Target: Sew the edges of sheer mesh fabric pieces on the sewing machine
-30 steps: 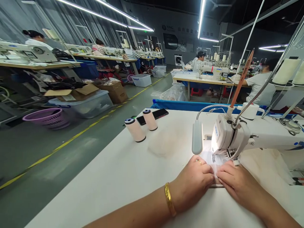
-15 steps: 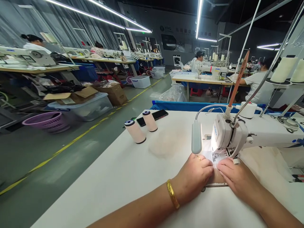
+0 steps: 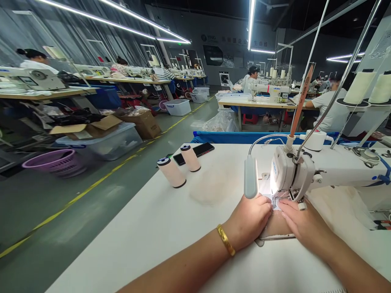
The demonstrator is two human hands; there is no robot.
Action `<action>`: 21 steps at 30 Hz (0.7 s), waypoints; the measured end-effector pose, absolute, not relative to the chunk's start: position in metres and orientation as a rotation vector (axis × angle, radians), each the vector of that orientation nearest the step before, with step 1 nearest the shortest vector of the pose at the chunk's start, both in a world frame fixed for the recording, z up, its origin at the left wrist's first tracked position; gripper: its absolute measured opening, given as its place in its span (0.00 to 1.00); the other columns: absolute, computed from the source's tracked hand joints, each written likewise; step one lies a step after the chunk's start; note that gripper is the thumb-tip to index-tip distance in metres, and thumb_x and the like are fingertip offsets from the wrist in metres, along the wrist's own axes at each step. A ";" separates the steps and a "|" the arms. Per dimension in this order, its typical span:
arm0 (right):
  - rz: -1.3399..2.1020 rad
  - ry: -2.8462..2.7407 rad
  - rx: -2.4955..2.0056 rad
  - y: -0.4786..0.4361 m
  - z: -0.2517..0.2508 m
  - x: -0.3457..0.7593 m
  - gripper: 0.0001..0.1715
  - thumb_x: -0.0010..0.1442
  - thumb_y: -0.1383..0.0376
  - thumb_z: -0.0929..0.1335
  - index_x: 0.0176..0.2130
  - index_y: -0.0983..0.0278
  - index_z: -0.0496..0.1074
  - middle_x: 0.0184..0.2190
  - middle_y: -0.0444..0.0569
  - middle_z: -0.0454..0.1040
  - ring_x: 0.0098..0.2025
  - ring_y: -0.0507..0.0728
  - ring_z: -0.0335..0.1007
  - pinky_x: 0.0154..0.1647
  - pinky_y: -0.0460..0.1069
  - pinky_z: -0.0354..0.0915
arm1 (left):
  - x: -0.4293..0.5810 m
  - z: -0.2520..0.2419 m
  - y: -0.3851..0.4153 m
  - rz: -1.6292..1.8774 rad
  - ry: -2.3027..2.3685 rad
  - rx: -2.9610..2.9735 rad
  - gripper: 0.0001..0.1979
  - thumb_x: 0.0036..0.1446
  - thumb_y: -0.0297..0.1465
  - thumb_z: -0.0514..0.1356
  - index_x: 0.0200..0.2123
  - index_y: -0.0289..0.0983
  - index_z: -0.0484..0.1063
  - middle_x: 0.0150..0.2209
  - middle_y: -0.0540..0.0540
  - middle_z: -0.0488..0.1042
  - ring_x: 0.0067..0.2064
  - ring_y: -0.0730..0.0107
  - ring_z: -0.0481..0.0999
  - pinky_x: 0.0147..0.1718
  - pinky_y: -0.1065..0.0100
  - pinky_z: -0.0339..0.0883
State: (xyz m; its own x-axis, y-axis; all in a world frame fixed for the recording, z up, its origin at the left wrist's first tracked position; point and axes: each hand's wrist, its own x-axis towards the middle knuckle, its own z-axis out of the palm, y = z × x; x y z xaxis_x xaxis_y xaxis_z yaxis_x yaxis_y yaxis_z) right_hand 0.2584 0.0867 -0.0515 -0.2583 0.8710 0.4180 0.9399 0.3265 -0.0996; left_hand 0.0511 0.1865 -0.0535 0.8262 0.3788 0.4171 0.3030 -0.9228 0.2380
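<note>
My left hand, with a gold bracelet at the wrist and a ring, presses a small beige fabric piece flat on the white table. Its fingers are bent together on the cloth just left of the needle. My right hand lies flat on the same piece from the right, fingertips close to the presser foot. The white sewing machine stands over both hands, and its lamp lights the needle area.
Two pale thread spools and a black phone stand on the table's far left part. A heap of sheer pale fabric lies beside my left hand. Other people sew at benches beyond; bins and boxes line the aisle at left.
Both hands have slid forward with the fabric piece toward the needle, so more of the beige cloth shows behind my fingers.
</note>
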 end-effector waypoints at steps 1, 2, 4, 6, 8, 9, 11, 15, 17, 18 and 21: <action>-0.240 -2.200 -1.596 0.087 -0.052 0.259 0.17 0.70 0.71 0.62 0.48 0.60 0.78 0.52 0.55 0.81 0.45 0.65 0.78 0.39 0.56 0.74 | 0.051 -0.053 0.187 0.680 0.555 2.841 0.12 0.71 0.26 0.53 0.43 0.39 0.77 0.42 0.44 0.80 0.44 0.58 0.78 0.49 0.57 0.68; -0.243 -2.201 -1.592 0.087 -0.053 0.259 0.18 0.70 0.71 0.62 0.50 0.60 0.78 0.52 0.55 0.81 0.46 0.66 0.78 0.39 0.56 0.75 | 0.050 -0.052 0.187 0.658 0.582 2.838 0.11 0.70 0.27 0.54 0.44 0.39 0.77 0.44 0.43 0.80 0.45 0.58 0.78 0.48 0.57 0.69; -0.236 -2.205 -1.590 0.086 -0.056 0.261 0.19 0.70 0.71 0.62 0.53 0.59 0.77 0.52 0.55 0.81 0.47 0.65 0.78 0.40 0.56 0.75 | 0.049 -0.049 0.187 0.601 0.653 2.835 0.08 0.69 0.27 0.56 0.45 0.38 0.76 0.49 0.41 0.79 0.46 0.56 0.77 0.48 0.57 0.70; -0.211 -2.202 -1.592 0.084 -0.061 0.262 0.20 0.71 0.71 0.61 0.56 0.59 0.75 0.51 0.55 0.81 0.46 0.64 0.79 0.39 0.56 0.76 | 0.047 -0.044 0.185 0.531 0.744 2.828 0.07 0.68 0.29 0.59 0.47 0.37 0.74 0.54 0.39 0.76 0.50 0.53 0.77 0.49 0.55 0.72; -0.176 -2.185 -1.592 0.083 -0.065 0.263 0.20 0.72 0.71 0.60 0.56 0.59 0.74 0.51 0.55 0.81 0.46 0.63 0.79 0.39 0.55 0.76 | 0.046 -0.038 0.183 0.444 0.838 2.835 0.10 0.68 0.34 0.62 0.49 0.35 0.73 0.55 0.36 0.76 0.52 0.49 0.76 0.51 0.53 0.72; -0.160 -2.176 -1.583 0.082 -0.066 0.263 0.20 0.72 0.71 0.60 0.56 0.58 0.74 0.51 0.55 0.80 0.45 0.63 0.79 0.39 0.56 0.75 | 0.046 -0.035 0.180 0.392 0.881 2.853 0.12 0.68 0.36 0.62 0.49 0.35 0.73 0.53 0.35 0.77 0.52 0.48 0.77 0.51 0.51 0.72; -0.125 -2.168 -1.542 0.082 -0.066 0.262 0.20 0.72 0.72 0.60 0.54 0.58 0.74 0.49 0.55 0.80 0.46 0.63 0.78 0.40 0.56 0.75 | 0.045 -0.027 0.174 0.300 0.942 2.910 0.12 0.68 0.38 0.62 0.47 0.35 0.74 0.46 0.36 0.79 0.49 0.46 0.78 0.48 0.51 0.71; -0.024 -2.184 -1.377 0.082 -0.060 0.255 0.20 0.71 0.74 0.59 0.49 0.57 0.75 0.42 0.51 0.80 0.42 0.61 0.76 0.41 0.55 0.75 | 0.039 -0.004 0.167 0.279 0.939 2.873 0.11 0.68 0.31 0.57 0.32 0.38 0.73 0.29 0.45 0.76 0.31 0.58 0.76 0.33 0.60 0.66; 0.027 -2.176 -1.278 0.082 -0.058 0.248 0.18 0.72 0.74 0.60 0.49 0.57 0.74 0.43 0.51 0.79 0.42 0.60 0.76 0.43 0.55 0.75 | 0.033 0.007 0.171 0.385 0.912 2.768 0.16 0.70 0.30 0.52 0.30 0.38 0.73 0.24 0.49 0.72 0.25 0.64 0.70 0.28 0.64 0.61; 0.048 -2.167 -1.240 0.082 -0.056 0.244 0.17 0.72 0.74 0.60 0.50 0.58 0.73 0.46 0.52 0.79 0.44 0.60 0.75 0.45 0.55 0.74 | 0.030 0.010 0.176 0.472 0.907 2.741 0.17 0.71 0.30 0.50 0.30 0.39 0.73 0.24 0.49 0.72 0.25 0.65 0.69 0.28 0.64 0.61; 0.137 -2.190 -1.190 0.080 -0.052 0.229 0.17 0.72 0.71 0.62 0.56 0.59 0.70 0.53 0.54 0.78 0.51 0.63 0.74 0.50 0.57 0.73 | 0.026 0.009 0.189 0.589 0.742 2.755 0.14 0.69 0.27 0.51 0.34 0.39 0.74 0.31 0.47 0.75 0.33 0.63 0.74 0.35 0.65 0.65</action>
